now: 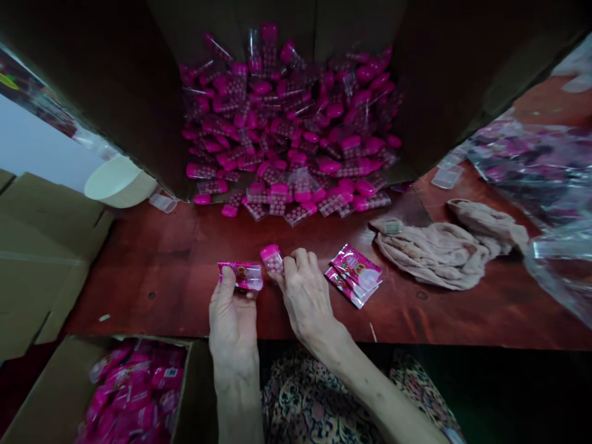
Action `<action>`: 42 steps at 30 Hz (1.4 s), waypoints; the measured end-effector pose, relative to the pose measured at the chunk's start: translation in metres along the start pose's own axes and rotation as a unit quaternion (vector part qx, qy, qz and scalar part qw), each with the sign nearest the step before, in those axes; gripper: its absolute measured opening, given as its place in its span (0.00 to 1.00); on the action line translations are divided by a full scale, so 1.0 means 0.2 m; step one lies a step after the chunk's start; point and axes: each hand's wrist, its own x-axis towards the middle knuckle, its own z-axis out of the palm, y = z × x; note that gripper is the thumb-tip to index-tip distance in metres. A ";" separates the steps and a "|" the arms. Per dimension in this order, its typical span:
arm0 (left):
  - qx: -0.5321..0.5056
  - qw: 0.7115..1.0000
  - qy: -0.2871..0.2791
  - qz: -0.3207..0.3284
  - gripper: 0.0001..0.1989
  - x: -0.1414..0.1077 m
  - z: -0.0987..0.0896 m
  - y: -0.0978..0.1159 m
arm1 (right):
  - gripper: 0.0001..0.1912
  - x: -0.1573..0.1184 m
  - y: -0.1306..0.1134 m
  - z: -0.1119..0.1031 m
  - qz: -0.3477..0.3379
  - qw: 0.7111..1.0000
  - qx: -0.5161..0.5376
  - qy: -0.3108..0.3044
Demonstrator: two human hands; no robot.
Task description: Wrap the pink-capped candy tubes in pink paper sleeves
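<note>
In my left hand (pixel 234 320) is a pink printed plastic sleeve (pixel 248 275), pinched between thumb and fingers, its clear end toward the right. My right hand (pixel 304 290) grips a small clear candy container (pixel 272 259) with a pink cap and pale pink balls inside, just right of the sleeve and apart from it. Beside my right hand, a few more flat pink sleeves (pixel 356 274) lie overlapped on the red-brown table (pixel 166 277). Beyond both hands, many similar pink-capped containers (pixel 296 135) spill from a large cardboard box (pixel 444 80) lying open toward me.
At lower left, an open carton (pixel 50 394) holds pink packed containers (pixel 134 388). A white bowl (pixel 118 182) stands by folded cardboard (pixel 46 246). A crumpled beige cloth (pixel 435 253) lies to the right, near clear plastic bags (pixel 546 166) of pink items.
</note>
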 end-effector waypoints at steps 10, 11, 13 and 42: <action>0.006 1.000 -0.024 0.015 0.06 0.02 -0.02 -0.03 | 0.09 -0.05 -0.01 -0.17 0.176 0.903 0.385 -0.079; 0.009 0.999 -0.032 0.015 0.06 0.02 -0.02 -0.04 | 0.09 -0.06 -0.02 -0.18 0.179 0.894 0.404 -0.077; 0.012 0.999 -0.043 0.019 0.06 0.02 -0.02 -0.04 | 0.09 -0.08 -0.04 -0.18 0.174 0.891 0.415 -0.060; -0.012 0.999 -0.020 -0.030 0.11 0.01 0.01 -0.08 | 0.05 -0.17 -0.02 -0.23 0.134 0.928 0.349 -0.001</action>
